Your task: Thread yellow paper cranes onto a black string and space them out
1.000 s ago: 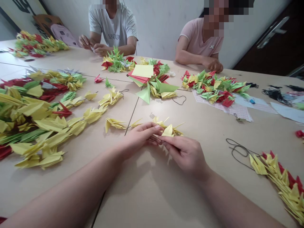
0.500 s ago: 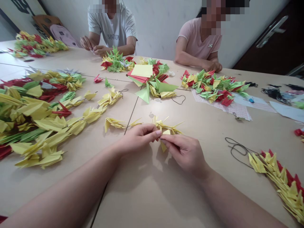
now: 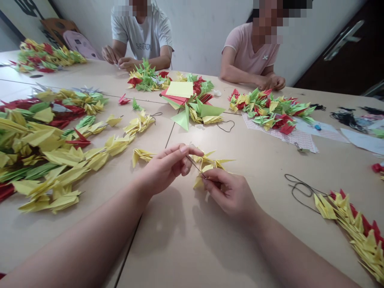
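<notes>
A short stretch of dark thread [image 3: 196, 167] runs taut and slanting between my two hands. Its upper end meets my left hand [image 3: 166, 168], where the thumb presses against the fingers and the index finger points right. My right hand [image 3: 235, 192] pinches the lower end between thumb and fingertips; whatever else sits in that pinch is hidden. Folded yellow paper cranes [image 3: 207, 157] lie just behind the thread, partly covered by my fingers. More yellow cranes [image 3: 142, 156] rest on the table to the left of my left hand.
Heaps of strung cranes [image 3: 42, 132] fill the left. Another string of cranes [image 3: 357, 228], with loose cord [image 3: 300, 188], lies at right. Paper squares [image 3: 181, 89] and a crane pile [image 3: 270, 106] stand ahead. Two people sit across the table [image 3: 168, 248].
My left hand has moved up and left, away from my right hand, drawing the thread into view between them. My right hand stays nearly in place.
</notes>
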Demonstrator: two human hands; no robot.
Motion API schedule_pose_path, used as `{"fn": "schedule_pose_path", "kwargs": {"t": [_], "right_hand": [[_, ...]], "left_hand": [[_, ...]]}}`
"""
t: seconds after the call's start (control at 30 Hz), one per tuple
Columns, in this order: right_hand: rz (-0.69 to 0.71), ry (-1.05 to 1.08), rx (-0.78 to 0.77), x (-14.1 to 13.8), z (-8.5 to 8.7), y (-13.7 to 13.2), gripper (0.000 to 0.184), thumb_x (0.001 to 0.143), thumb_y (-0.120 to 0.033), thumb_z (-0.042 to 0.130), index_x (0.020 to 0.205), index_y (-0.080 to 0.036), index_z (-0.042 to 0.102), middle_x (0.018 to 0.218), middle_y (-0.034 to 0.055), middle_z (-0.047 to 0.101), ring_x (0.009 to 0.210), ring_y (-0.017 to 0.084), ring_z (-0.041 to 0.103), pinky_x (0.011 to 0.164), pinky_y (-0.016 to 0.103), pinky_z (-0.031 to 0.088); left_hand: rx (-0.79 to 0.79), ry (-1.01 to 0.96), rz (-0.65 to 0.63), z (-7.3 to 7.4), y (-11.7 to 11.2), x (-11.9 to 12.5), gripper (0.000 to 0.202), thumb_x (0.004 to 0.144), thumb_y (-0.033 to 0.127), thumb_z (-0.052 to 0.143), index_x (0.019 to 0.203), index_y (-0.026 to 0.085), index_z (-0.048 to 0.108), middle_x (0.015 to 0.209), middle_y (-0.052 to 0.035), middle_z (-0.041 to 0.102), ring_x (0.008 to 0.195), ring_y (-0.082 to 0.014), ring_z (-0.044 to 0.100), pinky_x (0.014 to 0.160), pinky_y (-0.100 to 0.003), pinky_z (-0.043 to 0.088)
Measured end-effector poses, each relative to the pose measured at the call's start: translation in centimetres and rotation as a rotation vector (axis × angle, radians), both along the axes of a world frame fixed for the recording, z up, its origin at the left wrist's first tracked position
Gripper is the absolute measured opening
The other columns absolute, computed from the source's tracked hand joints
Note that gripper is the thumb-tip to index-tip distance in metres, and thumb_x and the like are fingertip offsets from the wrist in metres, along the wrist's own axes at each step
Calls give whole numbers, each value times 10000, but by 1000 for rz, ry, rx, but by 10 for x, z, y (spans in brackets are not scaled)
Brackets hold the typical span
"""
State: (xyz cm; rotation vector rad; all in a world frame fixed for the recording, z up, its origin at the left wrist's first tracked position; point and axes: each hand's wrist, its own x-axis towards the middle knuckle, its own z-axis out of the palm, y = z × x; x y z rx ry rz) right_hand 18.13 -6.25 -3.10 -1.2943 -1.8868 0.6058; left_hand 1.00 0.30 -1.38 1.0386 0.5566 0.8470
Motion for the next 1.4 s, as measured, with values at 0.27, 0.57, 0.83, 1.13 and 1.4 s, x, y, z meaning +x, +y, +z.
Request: {"fn": "schedule_pose_path", "kwargs": {"t": [0.27,0.57,0.83,1.13,1.4], "right_hand": [[91,-38,-2,4,8,1,190,798,-338,514,889,-190,591,760,12,668,682,120,618,605,217,466],[-95,59,275,15,14,-1,290,877,-312,370,929,-191,629,826,43,673,826,165,609,766,315,450],[-360,234,139,43,3,22,242,824,-365,449,784,-169,586,674,13,576,674,134,554,653,272,445],[110,-138,-224,46,9,20,383,605,-333,691,910,-220,488,849,-3,469,752,128,440,663,245,397],[112,14,-334,48,5,22,250,742,-260,562,980,-205,507,667,-42,438,576,85,411,533,209,344]], "left_hand": [[-17,-104,-210,3,-2,-5,282,741,329,572,528,169,476,509,8,522,520,-96,449,548,-234,341],[63,121,-471,9,-1,-14,270,768,334,547,555,172,509,499,-8,548,510,-108,455,548,-250,313],[54,146,-545,5,3,-18,264,794,298,528,569,164,494,496,6,541,497,-91,457,529,-227,321],[42,101,-677,4,3,-18,264,803,298,526,592,148,474,466,0,549,466,-93,465,512,-224,331],[20,123,-829,6,-3,-15,276,802,326,533,595,158,464,469,-3,560,462,-92,470,518,-221,352]]}}
